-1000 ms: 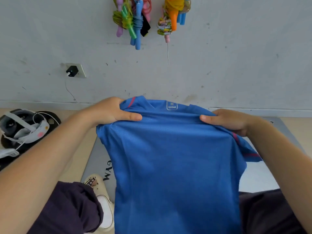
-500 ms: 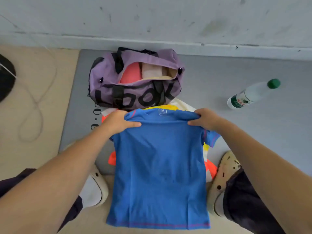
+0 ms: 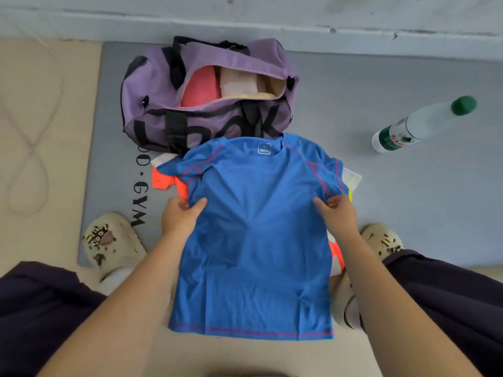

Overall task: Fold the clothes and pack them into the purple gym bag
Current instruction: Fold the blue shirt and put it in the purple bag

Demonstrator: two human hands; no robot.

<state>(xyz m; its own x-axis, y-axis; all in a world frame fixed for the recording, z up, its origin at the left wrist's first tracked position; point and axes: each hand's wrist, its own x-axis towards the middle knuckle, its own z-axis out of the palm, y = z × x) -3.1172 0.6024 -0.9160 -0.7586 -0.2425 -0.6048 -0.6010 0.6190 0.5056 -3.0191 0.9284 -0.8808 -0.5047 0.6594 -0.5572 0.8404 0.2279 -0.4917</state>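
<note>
the blue t-shirt (image 3: 253,240) lies spread flat, front down by the look of the neck label, its collar touching the near side of the purple gym bag (image 3: 206,96) and its hem toward the person; it rests on top of other garments, of which orange (image 3: 163,182) and white-and-yellow (image 3: 351,178) edges show from under both sides, so the pile seems to serve as the folding surface; the left hand (image 3: 181,216) pinches the cloth at the left side seam just below the sleeve, thumb on top and fingers curled under the edge; the right hand (image 3: 337,213) grips the matching spot on the right side the same way; holding both sides level like this looks meant to pull the body smooth and square before the sleeves are turned in, so i judge the fold itself not yet begun; the bag stands unzipped on the grey mat (image 3: 381,200), mouth open toward the person, with 2 folded items, 1 pink (image 3: 202,87) and 1 cream (image 3: 236,83), already inside and room beside them; a water bottle (image 3: 419,125) lies on the mat well apart to the right.
</note>
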